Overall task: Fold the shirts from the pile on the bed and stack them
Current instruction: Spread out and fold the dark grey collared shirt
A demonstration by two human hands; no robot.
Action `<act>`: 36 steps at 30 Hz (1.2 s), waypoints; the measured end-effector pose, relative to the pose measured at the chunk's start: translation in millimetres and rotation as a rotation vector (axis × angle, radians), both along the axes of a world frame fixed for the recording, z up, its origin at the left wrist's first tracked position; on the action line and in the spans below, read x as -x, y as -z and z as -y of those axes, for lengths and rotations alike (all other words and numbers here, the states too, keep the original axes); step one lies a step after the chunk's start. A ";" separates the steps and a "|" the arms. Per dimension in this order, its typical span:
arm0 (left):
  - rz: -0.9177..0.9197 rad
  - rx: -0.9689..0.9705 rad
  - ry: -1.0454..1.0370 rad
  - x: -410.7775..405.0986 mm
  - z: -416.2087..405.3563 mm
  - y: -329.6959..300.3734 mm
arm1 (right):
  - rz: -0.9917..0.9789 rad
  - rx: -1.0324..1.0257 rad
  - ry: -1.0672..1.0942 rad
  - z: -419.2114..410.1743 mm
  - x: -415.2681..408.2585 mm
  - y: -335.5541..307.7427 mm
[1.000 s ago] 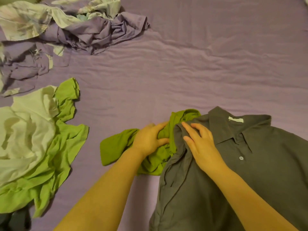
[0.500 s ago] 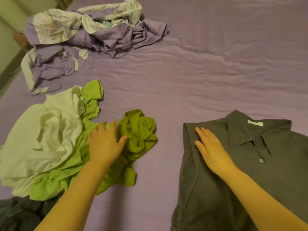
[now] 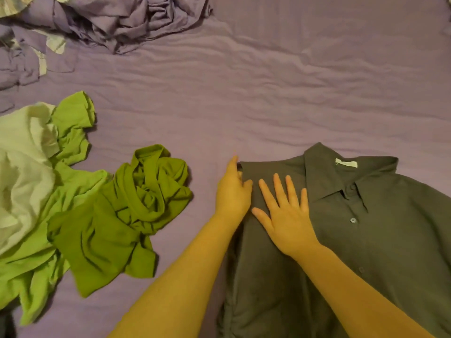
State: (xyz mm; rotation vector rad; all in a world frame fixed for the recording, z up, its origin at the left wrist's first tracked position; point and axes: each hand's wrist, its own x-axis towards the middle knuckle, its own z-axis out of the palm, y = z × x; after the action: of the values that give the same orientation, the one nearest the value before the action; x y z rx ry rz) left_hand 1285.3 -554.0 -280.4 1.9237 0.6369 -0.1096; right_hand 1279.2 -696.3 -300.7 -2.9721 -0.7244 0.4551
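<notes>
Here the right hand [image 3: 288,215] lies flat, fingers spread wide, on the dark collared shirt [image 3: 366,240] spread on the bed [image 3: 268,93]; the left hand [image 3: 233,191] pinches its shoulder edge. Left, crumpled green shirts [image 3: 117,211]; beyond, a purple heap [image 3: 122,23].

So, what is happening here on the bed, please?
A person is folding shirts. A dark grey shirt lies flat on the purple sheet, collar up and buttoned. The right hand presses flat on its shoulder, while the left hand holds the shoulder edge. The green shirts lie crumpled to the left, not yet folded.
</notes>
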 end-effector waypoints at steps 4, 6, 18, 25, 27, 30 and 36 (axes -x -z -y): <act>0.117 -0.309 0.135 -8.0 -26.5 18.9 | 0.012 -0.006 -0.003 -24.7 -2.3 18.9; 0.066 -0.356 0.102 -3.9 -38.0 29.8 | 0.001 0.045 -0.022 -31.3 -2.4 32.3; -0.066 -0.221 0.062 150.0 6.3 11.0 | 0.024 -0.027 -0.016 0.5 107.2 15.8; -0.081 -0.179 0.095 185.3 1.5 14.6 | 0.030 0.065 -0.102 15.0 110.3 18.8; -0.079 -0.177 0.026 187.1 -4.4 13.2 | 0.019 0.081 -0.109 37.6 130.7 16.6; -0.115 -0.238 -0.051 193.9 -2.3 14.8 | 0.023 0.103 0.114 72.2 166.9 13.4; -0.210 -0.297 0.103 237.2 21.8 7.8 | -0.057 0.135 -0.026 77.1 233.1 5.1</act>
State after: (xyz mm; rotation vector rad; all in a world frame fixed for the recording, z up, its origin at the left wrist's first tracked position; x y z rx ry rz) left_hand 1048.1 -575.8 -288.2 2.2521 0.7251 -0.2995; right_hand 1046.1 -773.5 -305.8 -3.0621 -0.7565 0.6116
